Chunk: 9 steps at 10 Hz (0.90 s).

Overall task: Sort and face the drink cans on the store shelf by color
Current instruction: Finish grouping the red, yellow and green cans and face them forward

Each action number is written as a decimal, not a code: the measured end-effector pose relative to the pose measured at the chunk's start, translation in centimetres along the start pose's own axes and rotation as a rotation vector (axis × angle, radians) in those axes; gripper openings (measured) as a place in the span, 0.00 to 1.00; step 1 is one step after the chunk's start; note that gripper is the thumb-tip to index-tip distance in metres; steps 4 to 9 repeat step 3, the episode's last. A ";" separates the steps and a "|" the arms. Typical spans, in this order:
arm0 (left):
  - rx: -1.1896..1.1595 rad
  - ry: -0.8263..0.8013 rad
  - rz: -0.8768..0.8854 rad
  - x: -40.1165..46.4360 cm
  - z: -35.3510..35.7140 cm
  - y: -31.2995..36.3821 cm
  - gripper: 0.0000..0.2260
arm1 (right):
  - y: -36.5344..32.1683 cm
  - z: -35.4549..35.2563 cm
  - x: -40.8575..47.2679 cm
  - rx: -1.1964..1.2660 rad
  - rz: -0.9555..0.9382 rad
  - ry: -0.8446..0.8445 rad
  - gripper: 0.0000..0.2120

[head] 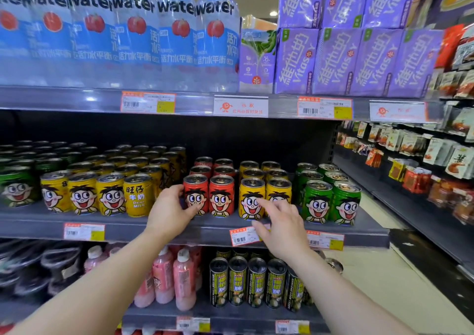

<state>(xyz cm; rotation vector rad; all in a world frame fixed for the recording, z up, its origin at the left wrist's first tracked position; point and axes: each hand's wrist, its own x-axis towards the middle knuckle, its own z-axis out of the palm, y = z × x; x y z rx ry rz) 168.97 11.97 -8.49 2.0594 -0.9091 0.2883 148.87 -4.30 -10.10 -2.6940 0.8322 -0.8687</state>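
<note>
Cans stand upright on the middle shelf (369,228), grouped green, yellow, red, yellow, green, most cartoon faces outward; one yellow can (137,196) shows its text side. They are glossy printed metal cylinders with silver lids. The left hand (170,213) curls around the front-left red can (196,193). The right hand (279,225) is relaxed and spread, holding nothing, forefinger by a front yellow-group can (251,197).

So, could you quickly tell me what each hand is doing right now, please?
Left hand: grips the front-left red can.
Right hand: open, fingers spread, holding nothing, reaching toward the front yellow cans.
</note>
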 end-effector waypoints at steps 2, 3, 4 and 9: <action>0.074 0.013 0.032 -2.8 -0.6 3.6 0.24 | -0.5 -1.3 -0.5 -0.034 0.019 -0.086 0.28; 0.038 0.033 0.091 -4.6 -1.0 5.3 0.20 | -1.6 -2.6 -2.0 -0.006 0.004 -0.007 0.27; 0.038 0.033 0.091 -4.6 -1.0 5.3 0.20 | -1.6 -2.6 -2.0 -0.006 0.004 -0.007 0.27; 0.038 0.033 0.091 -4.6 -1.0 5.3 0.20 | -1.6 -2.6 -2.0 -0.006 0.004 -0.007 0.27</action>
